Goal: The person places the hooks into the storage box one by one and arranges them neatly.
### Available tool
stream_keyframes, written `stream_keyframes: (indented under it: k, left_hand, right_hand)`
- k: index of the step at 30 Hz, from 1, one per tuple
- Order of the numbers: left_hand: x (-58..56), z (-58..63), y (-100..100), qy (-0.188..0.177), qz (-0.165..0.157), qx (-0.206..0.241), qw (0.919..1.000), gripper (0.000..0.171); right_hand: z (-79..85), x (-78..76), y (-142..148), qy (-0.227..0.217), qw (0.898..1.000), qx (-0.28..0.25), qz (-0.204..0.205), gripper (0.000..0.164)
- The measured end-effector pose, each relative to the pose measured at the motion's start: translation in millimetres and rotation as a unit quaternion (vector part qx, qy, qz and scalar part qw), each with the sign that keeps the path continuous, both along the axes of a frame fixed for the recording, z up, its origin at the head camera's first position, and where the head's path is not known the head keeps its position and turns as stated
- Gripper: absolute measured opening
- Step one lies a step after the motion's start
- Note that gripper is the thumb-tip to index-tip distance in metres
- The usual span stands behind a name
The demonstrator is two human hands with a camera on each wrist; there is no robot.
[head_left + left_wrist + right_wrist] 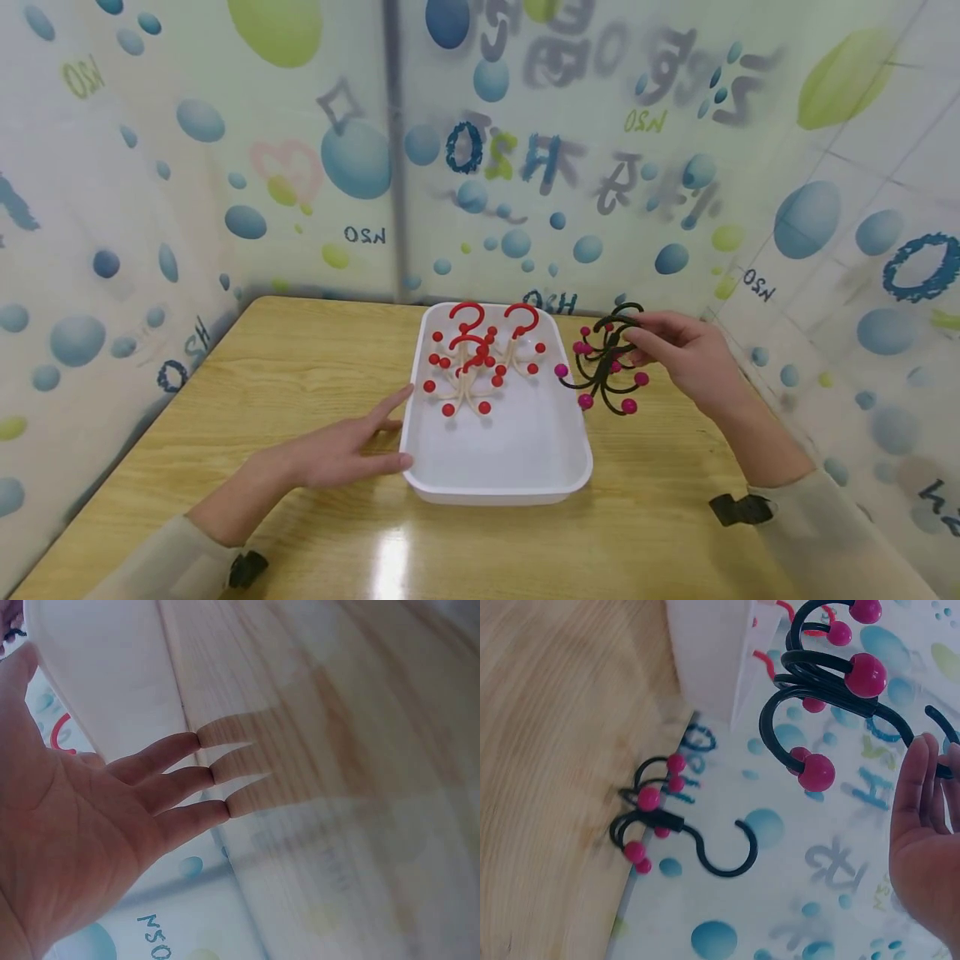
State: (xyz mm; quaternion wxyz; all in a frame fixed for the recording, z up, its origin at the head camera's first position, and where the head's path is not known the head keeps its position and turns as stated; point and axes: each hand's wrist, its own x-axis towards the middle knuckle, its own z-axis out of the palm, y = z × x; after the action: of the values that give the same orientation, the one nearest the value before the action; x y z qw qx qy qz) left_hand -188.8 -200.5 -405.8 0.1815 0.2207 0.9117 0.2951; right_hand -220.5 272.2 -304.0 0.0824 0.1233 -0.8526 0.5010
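Observation:
My right hand point(690, 354) pinches the curved top of a black multi-arm hook point(602, 371) with magenta ball tips. It hangs just off the right side of the white tray point(517, 454). A second black hook point(658, 817) of the same kind stands on the table, lower in the right wrist view; in the head view the held one partly covers it. My left hand point(341, 450) spreads its fingers and thumb along the tray's left rim, holding nothing. Inside the tray, three cream hooks with red tops and red balls, such as the front one point(464, 385), stand towards the far end.
The tray sits on a light wood table point(315, 350). Close behind and to both sides hangs a pale curtain point(300, 167) printed with blue and green drops. Dark bands point(741, 509) circle the sleeves near the wrists.

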Motion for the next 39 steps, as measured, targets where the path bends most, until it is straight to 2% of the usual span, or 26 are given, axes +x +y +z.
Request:
stream_keyframes:
  k: [5,18,23,30,39]
  left_hand:
    - [0.4,1.9,1,0.0,-0.003,0.0,1.0,0.094]
    - [-0.3,0.8,1,-0.012,0.006,-0.007,0.9999,0.094]
    - [-0.1,-0.4,1,-0.013,0.009,-0.007,0.9999,0.093]
    - [1.3,2.2,1,-0.008,0.005,0.0,1.0,0.094]
    - [1.1,2.0,1,-0.016,0.008,0.001,0.9998,0.094]
  right_hand:
    - [-2.0,-7.1,-23,-0.012,1.0,0.005,-0.001,0.042]
    - [-33.1,-31.6,-72,-0.033,0.999,-0.015,0.032,0.036]
    - [-41.8,-39.8,-81,-0.036,0.998,-0.023,0.046,0.036]
    - [-49.1,-47.2,-89,-0.077,0.995,-0.026,0.049,0.028]
    - [-58.7,-53.7,-91,-0.098,0.994,-0.002,0.057,0.034]
